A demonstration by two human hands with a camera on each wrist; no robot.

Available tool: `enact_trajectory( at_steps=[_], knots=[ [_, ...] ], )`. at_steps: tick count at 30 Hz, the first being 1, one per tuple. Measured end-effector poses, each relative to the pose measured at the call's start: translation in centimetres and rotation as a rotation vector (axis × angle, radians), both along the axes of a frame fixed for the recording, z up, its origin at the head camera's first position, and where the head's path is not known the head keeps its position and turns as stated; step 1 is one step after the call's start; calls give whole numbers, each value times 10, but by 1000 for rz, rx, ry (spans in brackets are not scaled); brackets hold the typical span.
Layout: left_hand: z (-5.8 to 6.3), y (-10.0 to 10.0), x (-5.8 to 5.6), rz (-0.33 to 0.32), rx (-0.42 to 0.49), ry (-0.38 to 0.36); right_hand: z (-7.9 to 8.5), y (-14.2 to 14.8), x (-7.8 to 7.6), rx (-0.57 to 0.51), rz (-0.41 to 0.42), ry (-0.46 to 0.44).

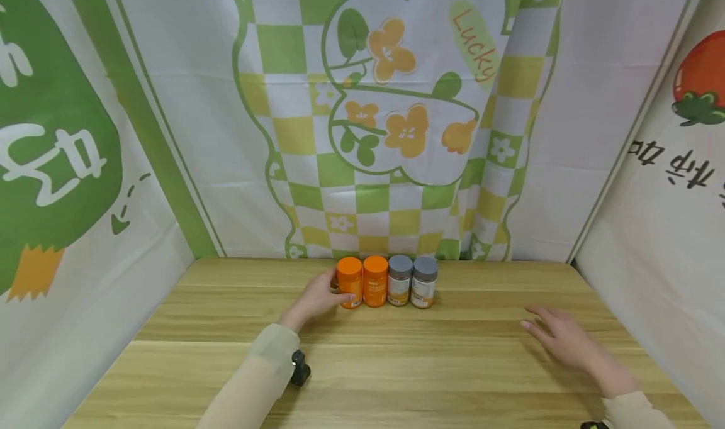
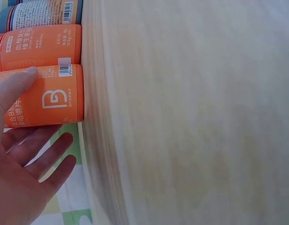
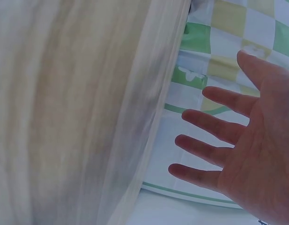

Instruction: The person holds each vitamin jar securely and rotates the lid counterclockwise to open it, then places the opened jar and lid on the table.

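Two orange bottles and two grey-capped bottles stand upright in a row at the back of the table. My left hand (image 1: 318, 298) holds the leftmost orange bottle (image 2: 50, 101), thumb across its front and some fingers behind it. Its other fingers are spread in the left wrist view. Touching that bottle on its right is the second orange bottle (image 1: 375, 284). Beside it come a grey-capped bottle (image 1: 399, 283) and, at the row's right end, another grey-capped bottle (image 1: 423, 284). Off to the right, my right hand (image 1: 561, 338) holds nothing, its fingers extended and apart (image 3: 256, 140).
The wooden table (image 1: 396, 366) spreads out in front of the row. A checkered, flowered curtain (image 1: 374, 209) hangs right behind the bottles. Printed cloth walls, the left wall (image 1: 164, 240) and the right wall (image 1: 640, 246), border the table's sides.
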State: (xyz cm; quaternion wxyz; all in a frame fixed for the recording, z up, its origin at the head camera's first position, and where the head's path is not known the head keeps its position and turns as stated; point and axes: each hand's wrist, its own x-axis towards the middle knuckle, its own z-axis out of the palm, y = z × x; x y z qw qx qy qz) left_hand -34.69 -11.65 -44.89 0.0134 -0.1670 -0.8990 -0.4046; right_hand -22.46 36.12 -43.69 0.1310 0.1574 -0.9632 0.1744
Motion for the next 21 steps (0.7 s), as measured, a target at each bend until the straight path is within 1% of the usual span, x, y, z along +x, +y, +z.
enact_trajectory(
  at_steps=[6, 9, 17, 21],
  knots=[
    [-1, 0, 0, 21, 20, -29, -1, 1, -1, -9, 3, 3],
    [0, 0, 1, 30, 35, -29, -1, 0, -1, -8, 2, -1],
    [1, -3, 2, 41, 70, 16, -2, -4, -3, -12, 7, -22],
    [1, -4, 4, 52, 86, 41, -3, -6, -4, -6, 2, -9]
  ],
)
